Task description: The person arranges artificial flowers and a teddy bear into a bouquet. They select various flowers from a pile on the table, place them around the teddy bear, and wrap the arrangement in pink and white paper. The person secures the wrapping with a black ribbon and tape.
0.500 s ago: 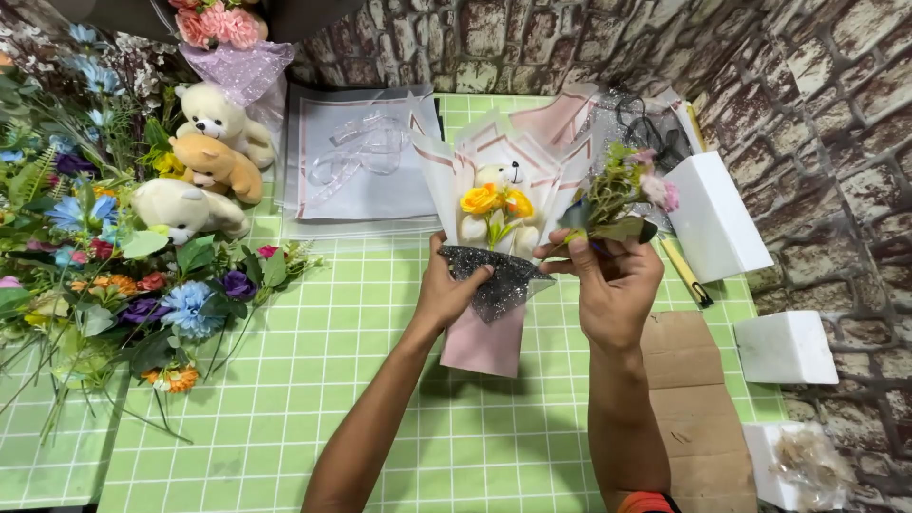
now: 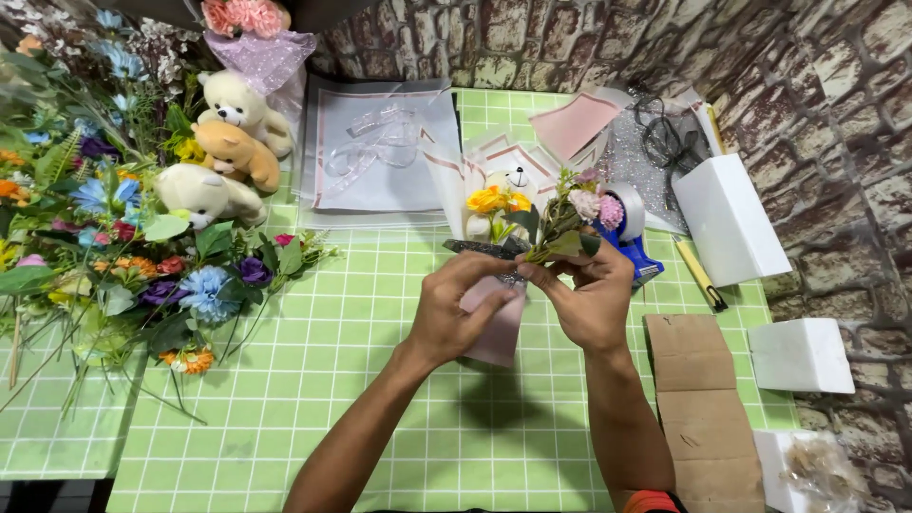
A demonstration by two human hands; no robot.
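- bouquet (image 2: 496,223): a small wrapped posy, held up over the middle of the green checked mat (image 2: 285,399). pale paper wrap, pink cone base, yellow blooms and a small white bear inside.
- left hand (image 2: 454,312): closed round the pink base from the 8 o'clock side, fingers curled tight on it.
- right hand (image 2: 591,296): at the bouquet's 3 o'clock, pinched shut on a sprig (image 2: 575,217) of green leaves and pink flowers, stem end down at the wrap's neck.
- handling, as judged: the bouquet looks light and soft. the paper would crease and the blooms would crush under pressure. the narrow base, where the stems gather, appears the firm part and the proper place to hold it. the flared top should not be squeezed.
- sprig: thin and bendy by the look of it; best held low on the stem, clear of the petals.
- surroundings: tape dispenser (image 2: 629,233) just behind the right hand at 1 o'clock. white block (image 2: 727,220) at 2 o'clock. cardboard (image 2: 698,399) at 4 o'clock. loose flowers (image 2: 104,256) and three plush bears (image 2: 223,152) at 9 to 10 o'clock, well apart from the hands.
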